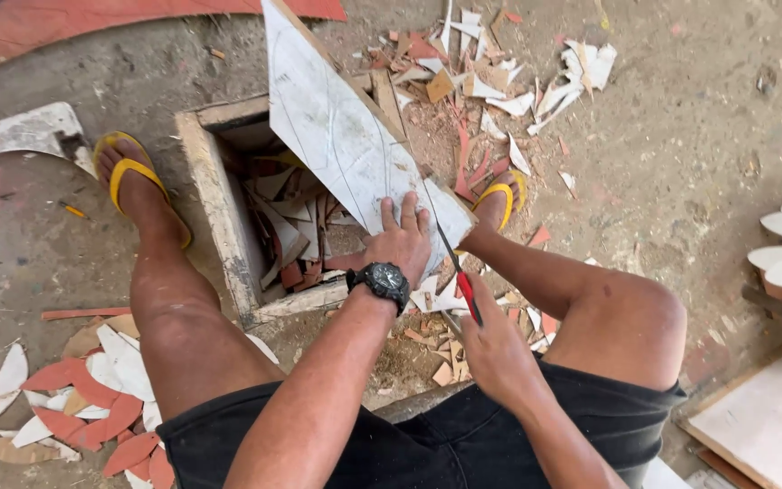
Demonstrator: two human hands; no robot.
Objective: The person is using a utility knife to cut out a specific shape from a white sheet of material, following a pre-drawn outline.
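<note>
over the wooden box [219, 195], a white pencil-marked tile [341, 136], held slanted.

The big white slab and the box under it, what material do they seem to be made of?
The slab looks like ceramic tile: smooth white glazed face with drawn curved lines, reddish-tan body at its edge, like the broken shards nearby. The left hand steadies it. The box seems rough, unpainted wood, dusty and pale.

A tile [346, 136] leans over the box [219, 208] between two feet.
</note>
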